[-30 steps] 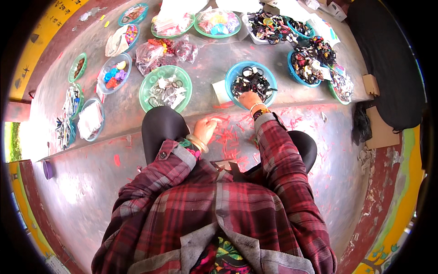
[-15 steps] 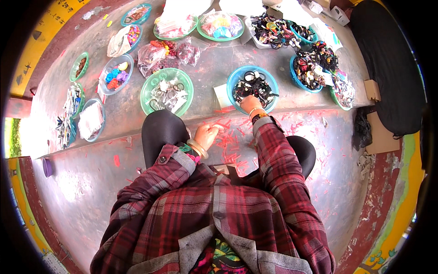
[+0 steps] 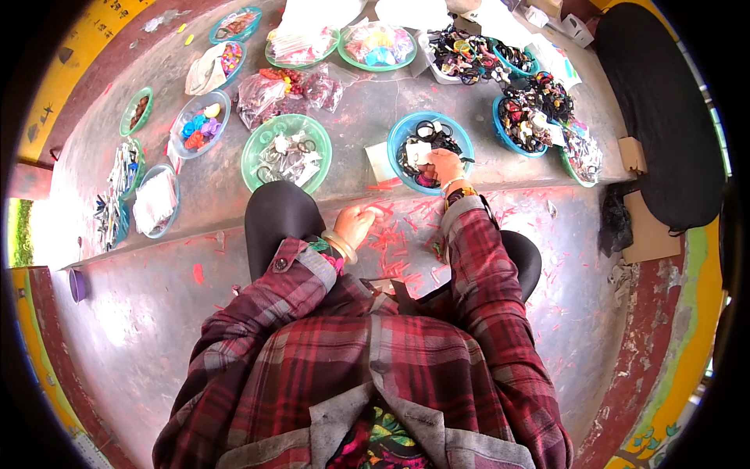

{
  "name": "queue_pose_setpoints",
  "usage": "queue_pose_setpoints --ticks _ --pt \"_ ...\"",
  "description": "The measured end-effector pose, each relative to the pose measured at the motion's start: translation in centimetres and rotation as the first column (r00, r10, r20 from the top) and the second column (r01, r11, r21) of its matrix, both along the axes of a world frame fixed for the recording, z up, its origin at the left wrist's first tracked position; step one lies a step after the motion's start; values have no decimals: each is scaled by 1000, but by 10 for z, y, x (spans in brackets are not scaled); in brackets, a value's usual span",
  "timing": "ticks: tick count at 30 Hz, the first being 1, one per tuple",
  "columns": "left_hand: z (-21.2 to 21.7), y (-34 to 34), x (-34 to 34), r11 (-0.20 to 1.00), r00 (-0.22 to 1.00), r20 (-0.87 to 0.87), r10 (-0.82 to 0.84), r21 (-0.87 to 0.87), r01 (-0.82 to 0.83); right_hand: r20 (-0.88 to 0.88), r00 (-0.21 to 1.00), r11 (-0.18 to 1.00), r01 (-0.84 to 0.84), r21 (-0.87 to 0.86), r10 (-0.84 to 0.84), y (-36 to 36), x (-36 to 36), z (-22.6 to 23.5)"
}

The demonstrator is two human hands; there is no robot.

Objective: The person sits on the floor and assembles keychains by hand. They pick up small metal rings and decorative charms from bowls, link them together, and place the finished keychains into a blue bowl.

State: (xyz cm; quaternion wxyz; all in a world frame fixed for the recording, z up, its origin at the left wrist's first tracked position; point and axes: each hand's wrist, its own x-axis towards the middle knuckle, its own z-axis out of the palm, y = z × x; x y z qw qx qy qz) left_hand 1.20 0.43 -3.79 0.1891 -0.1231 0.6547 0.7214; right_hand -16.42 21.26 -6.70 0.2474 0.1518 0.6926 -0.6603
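Note:
A blue basin (image 3: 469,144) of black hair ties (image 3: 442,141) stands in front of me, right of the middle. My right hand (image 3: 446,166) is inside it at the near right, fingers drawn together beside a small white piece (image 3: 418,152) among the ties. Whether the fingers grip that piece is not clear. Above my left knee's inner side, my left hand (image 3: 355,223) is closed in a loose fist. A thin red strip (image 3: 383,209) shows at its fingertips; what the fist holds is hidden. Left of the blue basin is a green basin (image 3: 250,156) with clear-wrapped grey and white pieces.
Red strips (image 3: 393,248) litter the lower floor below the ledge. More basins ring the ledge: one with coloured pieces (image 3: 200,129), one with white packets (image 3: 158,205), and a blue one (image 3: 500,129) of dark ties. A white card (image 3: 380,162) lies between the two nearest basins.
My right hand has shifted slightly right and farther in over the blue basin. The ties there are rearranged, and a white piece now shows by the fingers. My left hand has barely moved.

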Motion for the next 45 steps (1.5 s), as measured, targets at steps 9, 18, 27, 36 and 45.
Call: queue_pose_setpoints --ticks 9,18,27,36,45 --pt "1 -1 2 996 998 -35 43 78 -40 -144 990 932 -53 -359 1 -1 15 72" --pt "35 -3 -2 963 998 16 68 261 -70 -539 839 945 -232 -230 75 -12 72 148" --pt "69 -20 -5 764 987 -155 -30 634 123 -755 654 964 -228 -138 46 -18 106 153" --pt "91 -27 -4 691 982 -187 -11 708 142 -815 530 950 -303 78 235 -33 117 155" --pt "85 -24 -3 774 968 -213 130 632 36 -445 886 875 -313 -368 129 -37 119 150"
